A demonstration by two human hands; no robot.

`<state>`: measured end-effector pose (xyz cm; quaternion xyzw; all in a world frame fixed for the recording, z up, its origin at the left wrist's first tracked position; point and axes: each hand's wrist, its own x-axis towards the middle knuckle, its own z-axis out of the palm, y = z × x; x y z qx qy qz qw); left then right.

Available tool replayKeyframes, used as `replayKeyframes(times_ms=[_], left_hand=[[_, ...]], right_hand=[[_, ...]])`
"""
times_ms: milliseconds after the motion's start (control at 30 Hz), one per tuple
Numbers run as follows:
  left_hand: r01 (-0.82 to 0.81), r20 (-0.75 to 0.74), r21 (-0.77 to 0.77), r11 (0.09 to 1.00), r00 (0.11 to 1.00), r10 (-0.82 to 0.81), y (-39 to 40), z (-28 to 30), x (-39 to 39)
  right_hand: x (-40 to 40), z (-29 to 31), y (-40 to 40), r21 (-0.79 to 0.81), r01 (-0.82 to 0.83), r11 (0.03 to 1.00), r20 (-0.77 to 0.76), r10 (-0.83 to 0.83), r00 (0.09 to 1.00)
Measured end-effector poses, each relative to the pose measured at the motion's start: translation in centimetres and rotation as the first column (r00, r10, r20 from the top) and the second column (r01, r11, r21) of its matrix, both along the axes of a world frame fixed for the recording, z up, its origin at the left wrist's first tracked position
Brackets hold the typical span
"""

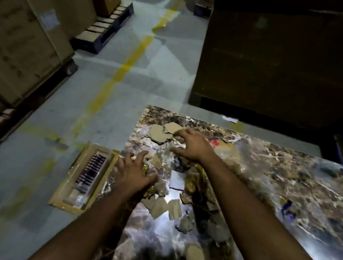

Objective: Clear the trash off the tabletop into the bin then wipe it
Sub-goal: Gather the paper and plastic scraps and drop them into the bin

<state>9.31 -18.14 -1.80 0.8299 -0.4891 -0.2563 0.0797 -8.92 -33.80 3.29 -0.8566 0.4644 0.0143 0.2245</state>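
Right now both my hands are over the litter on the marbled tabletop (288,187), fingers spread wide and holding nothing: my left hand (134,174) lies near the table's left edge over crinkled gold wrapper (148,188) and small scraps, and my right hand (192,146) reaches further out, fingertips (177,133) touching the flat cardboard pieces (161,133) near the far corner. More cardboard bits (163,207) lie nearer to me, between my forearms, and a red scrap (215,143) sits just past my right hand. I can't see a bin anywhere; on the floor beside the table's left edge lies only a flat box with a clear window (86,179). To do this step well, I judge I should rake the far pieces toward the middle pile with the right hand while the left walls off the edge so nothing slides onto the floor, then scoop with both palms together. The thin flat cards will probably resist pinching on this glossy stone, so sliding them to the edge and catching them underneath seems wiser.
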Motion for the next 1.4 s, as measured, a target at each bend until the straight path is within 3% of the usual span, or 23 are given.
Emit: replayKeyframes(times_ms=[100,267,433,567,700,833,1067,1267,1400], left_hand=[[0.020,-0.104,0.092,0.996,0.995,-0.011,-1.5,-0.7,1.0],[0.047,0.005,0.107,0.993,0.999,-0.048,-3.1,-2.0,0.1],[0.009,0.026,0.026,1.000,1.000,-0.010,-3.4,-2.8,-0.2],[0.074,0.097,-0.020,0.997,0.993,-0.072,-3.7,-2.8,-0.1],[0.046,0.042,0.002,0.999,0.998,-0.047,-4.1,-3.1,0.1],[0.184,0.084,-0.012,0.983,0.980,-0.183,-4.6,-3.2,0.4],[0.131,0.078,-0.086,0.988,0.989,-0.124,-3.9,-3.1,-0.5],[0.097,0.094,-0.120,0.988,0.992,-0.086,-3.0,-3.7,-0.6],[0.022,0.016,-0.291,0.956,1.000,-0.018,-1.7,-4.0,-0.6]], right_hand=[[5.5,-2.6,-3.6,0.051,-0.104,0.993,-0.192,0.112,0.975],[10.1,-5.3,-6.8,0.202,-0.150,0.968,-0.408,0.222,0.886],[10.1,-6.2,-5.9,0.253,-0.214,0.943,-0.424,0.307,0.852],[7.3,-5.9,-4.0,0.289,-0.226,0.930,-0.413,0.334,0.847],[5.7,-6.1,-1.6,0.123,-0.307,0.944,-0.466,0.328,0.822],[5.3,-6.6,-0.8,0.058,-0.276,0.959,-0.345,0.279,0.896],[4.5,-6.6,0.4,0.065,-0.181,0.981,-0.048,0.184,0.982],[1.3,-3.1,0.9,0.011,-0.025,1.000,0.203,0.022,0.979],[-3.9,1.5,3.2,-0.083,0.200,0.976,0.368,-0.156,0.917]])
